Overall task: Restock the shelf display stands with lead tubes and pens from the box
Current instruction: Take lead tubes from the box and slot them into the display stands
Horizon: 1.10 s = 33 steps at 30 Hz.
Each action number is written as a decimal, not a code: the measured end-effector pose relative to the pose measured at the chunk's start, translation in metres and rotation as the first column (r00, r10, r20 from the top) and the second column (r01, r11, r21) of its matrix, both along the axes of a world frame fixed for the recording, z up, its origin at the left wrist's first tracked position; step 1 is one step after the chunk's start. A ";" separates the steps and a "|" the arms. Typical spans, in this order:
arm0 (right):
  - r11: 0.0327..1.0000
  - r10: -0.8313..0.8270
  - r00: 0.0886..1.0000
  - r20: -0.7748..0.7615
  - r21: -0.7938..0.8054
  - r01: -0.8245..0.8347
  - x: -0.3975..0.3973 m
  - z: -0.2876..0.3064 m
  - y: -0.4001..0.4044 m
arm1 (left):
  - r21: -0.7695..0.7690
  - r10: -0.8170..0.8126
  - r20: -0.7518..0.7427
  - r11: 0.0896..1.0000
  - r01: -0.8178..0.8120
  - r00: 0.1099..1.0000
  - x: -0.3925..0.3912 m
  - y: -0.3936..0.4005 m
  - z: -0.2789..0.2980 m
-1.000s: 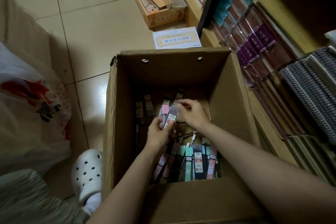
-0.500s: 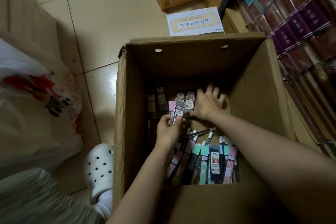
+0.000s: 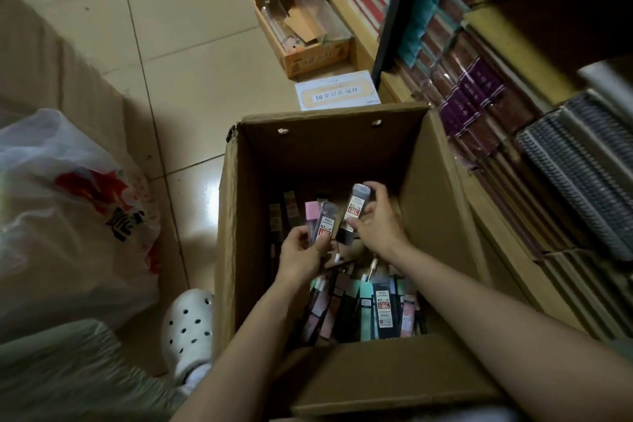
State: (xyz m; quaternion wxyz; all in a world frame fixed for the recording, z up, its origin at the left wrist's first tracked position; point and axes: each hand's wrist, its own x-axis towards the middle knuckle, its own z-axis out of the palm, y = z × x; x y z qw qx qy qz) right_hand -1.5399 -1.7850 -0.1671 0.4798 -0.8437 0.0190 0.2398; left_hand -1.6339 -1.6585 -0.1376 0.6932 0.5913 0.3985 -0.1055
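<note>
The right hand (image 3: 378, 228) now grips a clear lead tube (image 3: 354, 207) lifted off the box floor, where half a second ago its fingers lay spread flat among the loose stock. Just beside it, the left hand (image 3: 301, 250) holds a small bunch of tubes (image 3: 322, 223), pink and dark ones, upright in its curled fingers, as it did before. So the pick has succeeded, and the likely next step is adding this tube to the bunch. Below both wrists, more tubes and pens (image 3: 373, 308) stand packed against the near wall of the cardboard box (image 3: 233, 216). To the right of the hands, the shelf (image 3: 486, 106) holds rows of notebooks.
</note>
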 end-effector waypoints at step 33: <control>0.920 -0.358 0.805 0.473 0.325 0.218 -0.006 0.349 -0.147 | 0.261 -0.624 0.674 0.702 0.663 0.396 0.110 -0.102 0.258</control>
